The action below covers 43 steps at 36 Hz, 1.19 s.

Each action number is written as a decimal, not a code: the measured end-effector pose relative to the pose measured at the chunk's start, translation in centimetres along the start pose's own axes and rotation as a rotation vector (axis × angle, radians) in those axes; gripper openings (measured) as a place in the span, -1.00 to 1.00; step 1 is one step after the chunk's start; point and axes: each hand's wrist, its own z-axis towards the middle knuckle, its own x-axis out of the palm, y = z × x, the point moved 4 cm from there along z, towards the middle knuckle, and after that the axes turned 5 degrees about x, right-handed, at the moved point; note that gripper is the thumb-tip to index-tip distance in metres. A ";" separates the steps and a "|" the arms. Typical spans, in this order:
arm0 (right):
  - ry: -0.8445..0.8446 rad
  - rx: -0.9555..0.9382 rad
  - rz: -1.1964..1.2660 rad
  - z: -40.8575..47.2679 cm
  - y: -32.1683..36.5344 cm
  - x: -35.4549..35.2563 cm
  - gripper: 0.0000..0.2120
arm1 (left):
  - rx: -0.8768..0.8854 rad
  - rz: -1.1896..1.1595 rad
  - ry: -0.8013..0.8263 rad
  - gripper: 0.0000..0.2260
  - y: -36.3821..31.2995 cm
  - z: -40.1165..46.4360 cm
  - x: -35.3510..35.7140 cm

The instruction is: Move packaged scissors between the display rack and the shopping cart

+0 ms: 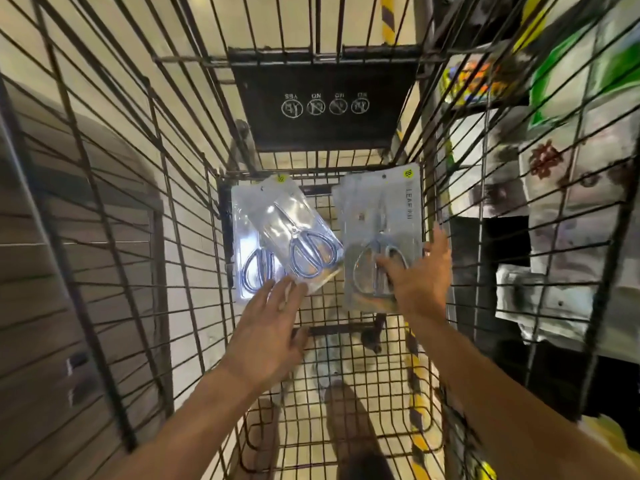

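Looking down through the head camera, a wire shopping cart (194, 209) fills the view, its dark bars rising on every side and closing in both arms. A black plastic flap (325, 102) with four round white pictograms hangs on the far end wall. Through the right bars shows a blurred display rack (561, 174) of packaged goods; through the left, a grey slatted surface (52, 237). Yellow-and-black hazard tape (417, 403) runs along the floor beneath the mesh bottom.

Three packs are countable on the cart floor at the far end, each a clear blister on a pale card with silver, loop-handled scissors inside. Two lie at the left: the left pack (247, 247) flat, and the tilted pack (304, 237) overlapping it at a slant. The right pack (381, 237) lies against the right wall; whether more cards sit under it cannot be told.

The left hand (266, 341) has its fingers (277, 292) straight and spread, tips at the tilted pack's near edge. The right hand (419, 275) curls over the right pack's near right side, thumb on the blister.
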 end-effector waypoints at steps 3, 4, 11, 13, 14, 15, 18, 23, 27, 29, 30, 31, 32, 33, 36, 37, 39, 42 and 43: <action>0.067 0.008 0.026 -0.3 -0.1 -0.3 -0.42 | -0.011 -0.066 0.016 -0.39 0.4 0.3 0.2; 0.087 0.024 0.055 -0.4 -0.3 -0.4 -0.47 | -0.020 -0.104 0.021 -0.39 0.4 0.4 0.3; 0.223 0.088 0.345 -3.1 -0.1 -1.3 -0.65 | -0.179 -0.684 -0.123 -0.47 -0.5 1.1 -1.2; 0.277 0.081 0.342 -4.4 -0.1 -1.5 -0.64 | -0.328 -0.965 -0.168 -0.53 -1.0 1.3 -1.8; 0.313 0.084 0.340 -5.1 -0.2 -1.4 -0.63 | -0.378 -1.087 -0.178 -0.54 -1.3 1.3 -2.0; 0.355 0.094 0.344 -5.7 -0.4 -1.2 -0.63 | -0.403 -1.186 -0.193 -0.54 -1.4 1.3 -2.1; 0.485 0.199 0.444 -7.7 -0.5 -0.5 -0.65 | -0.416 -1.323 -0.225 -0.51 -1.5 1.2 -2.1; 0.628 0.217 0.439 -9.8 -0.5 0.5 -0.63 | -0.426 -1.391 -0.335 -0.33 -1.2 0.4 -1.8; 0.530 0.044 0.295 -8.2 -0.9 0.5 -0.57 | -0.450 -1.331 -0.445 -0.24 -0.2 -0.1 -1.6; 0.348 -0.047 0.226 -6.0 -1.4 -0.1 -0.48 | -0.451 -1.244 -0.485 -0.22 0.2 -0.3 -1.6; 0.260 -0.074 0.200 -4.8 -1.7 -0.4 -0.41 | -0.443 -1.194 -0.495 -0.21 0.4 -0.4 -1.7; 0.187 -0.086 0.180 -3.6 -1.9 -0.5 -0.32 | -0.431 -1.149 -0.504 -0.20 0.5 -0.5 -1.7; 0.133 -0.087 0.146 -2.6 -2.0 -0.6 -0.24 | -0.420 -1.119 -0.514 -0.19 0.7 -0.5 -1.7; 0.093 -0.084 0.102 -1.7 -1.8 -0.5 -0.20 | -0.412 -1.107 -0.528 -0.18 0.8 -0.6 -1.7; 0.057 -0.086 -0.050 0.6 -1.9 0.7 -0.15 | -0.421 -1.114 -0.553 -0.18 0.9 -1.1 -1.8; 0.056 -0.080 -0.104 1.1 -2.1 1.2 -0.13 | -0.424 -1.120 -0.559 -0.19 0.9 -1.3 -1.8; 0.065 -0.038 -0.163 1.8 -2.8 2.0 -0.09 | -0.428 -1.113 -0.569 -0.19 0.9 -1.8 -1.9; 0.075 -0.024 -0.142 2.1 -3.3 2.3 -0.15 | -0.427 -1.095 -0.588 -0.18 1.1 -2.3 -1.9; 0.062 -0.025 -0.123 2.0 -3.2 2.2 -0.18 | -0.427 -1.090 -0.590 -0.17 1.1 -2.4 -1.9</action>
